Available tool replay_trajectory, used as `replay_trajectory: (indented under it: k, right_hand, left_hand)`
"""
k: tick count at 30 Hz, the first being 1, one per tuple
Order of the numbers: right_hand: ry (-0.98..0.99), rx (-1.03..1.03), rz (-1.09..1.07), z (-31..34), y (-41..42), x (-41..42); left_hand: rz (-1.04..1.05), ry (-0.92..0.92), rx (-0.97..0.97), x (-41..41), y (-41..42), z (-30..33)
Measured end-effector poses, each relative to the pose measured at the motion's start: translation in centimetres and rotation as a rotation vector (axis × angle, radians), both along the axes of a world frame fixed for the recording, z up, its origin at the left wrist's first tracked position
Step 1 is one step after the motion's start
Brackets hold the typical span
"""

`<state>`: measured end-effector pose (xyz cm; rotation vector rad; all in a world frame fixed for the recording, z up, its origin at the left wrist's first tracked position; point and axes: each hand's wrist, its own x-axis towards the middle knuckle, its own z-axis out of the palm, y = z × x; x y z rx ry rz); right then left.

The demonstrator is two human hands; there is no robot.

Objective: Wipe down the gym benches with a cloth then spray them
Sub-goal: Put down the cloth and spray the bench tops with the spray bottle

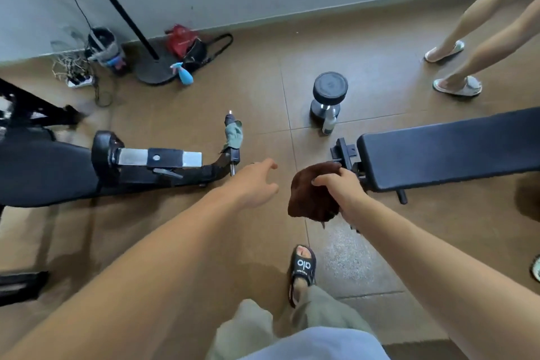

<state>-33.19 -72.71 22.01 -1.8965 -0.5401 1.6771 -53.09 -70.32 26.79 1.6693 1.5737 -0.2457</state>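
My right hand [340,188] grips a crumpled dark brown cloth [312,194] above the floor, just beside the near end of the black flat bench [450,152] on the right. My left hand [257,181] reaches forward with fingers relaxed and holds nothing, close to the foot of the second black bench [46,172] on the left. A grey-green cloth [233,134] hangs on that bench's foot bar. A blue spray bottle [184,73] lies on the floor by the wall. A small white bottle [328,123] stands beside the dumbbell.
A black dumbbell [328,96] stands on end between the benches. A fan stand base [155,70], a red bag [182,38], a power strip [79,80] and cables sit along the wall. Another person's legs in white slippers [457,86] are at top right. My sandalled foot [302,270] is below.
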Motion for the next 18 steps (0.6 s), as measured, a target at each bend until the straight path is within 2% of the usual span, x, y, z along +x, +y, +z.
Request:
replay_trajectory:
  k: [10, 18]
  right_hand:
    - [0.05, 0.062, -0.126, -0.6, 23.7, 3.2]
    - [0.054, 0.01, -0.419, -5.1, 40.8, 6.6]
  left_hand:
    - [-0.067, 0.0, -0.006, 4.2, 23.6, -2.4]
    - [-0.238, 0.05, -0.04, 8.0, 46.0, -6.9]
